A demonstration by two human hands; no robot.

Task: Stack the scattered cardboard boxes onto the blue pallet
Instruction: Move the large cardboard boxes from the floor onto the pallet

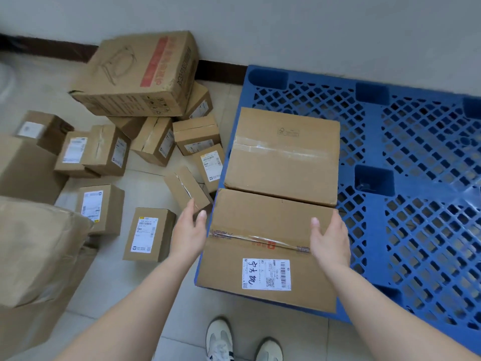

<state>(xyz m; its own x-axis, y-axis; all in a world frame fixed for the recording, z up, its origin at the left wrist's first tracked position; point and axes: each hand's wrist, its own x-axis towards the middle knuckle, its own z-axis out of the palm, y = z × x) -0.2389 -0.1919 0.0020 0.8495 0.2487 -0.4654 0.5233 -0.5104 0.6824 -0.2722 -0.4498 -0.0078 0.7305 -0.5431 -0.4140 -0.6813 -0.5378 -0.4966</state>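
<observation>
Two cardboard boxes lie side by side on the left part of the blue pallet [416,178]. The nearer box [263,225] carries a white shipping label and red-printed tape. The farther box [283,157] has clear tape across its top. My left hand [188,231] is by the near box's left edge with straight fingers. My right hand [329,238] rests at that box's right edge, fingers also straight. Neither hand curls round the box. Several smaller cardboard boxes lie scattered on the floor to the left.
A large box with red print [138,74] leans on smaller ones near the wall. Big boxes [33,256] stand at the left edge. Labelled small boxes [148,234] sit on the tiled floor. My two shoes [242,340] stand in front of the pallet's near edge.
</observation>
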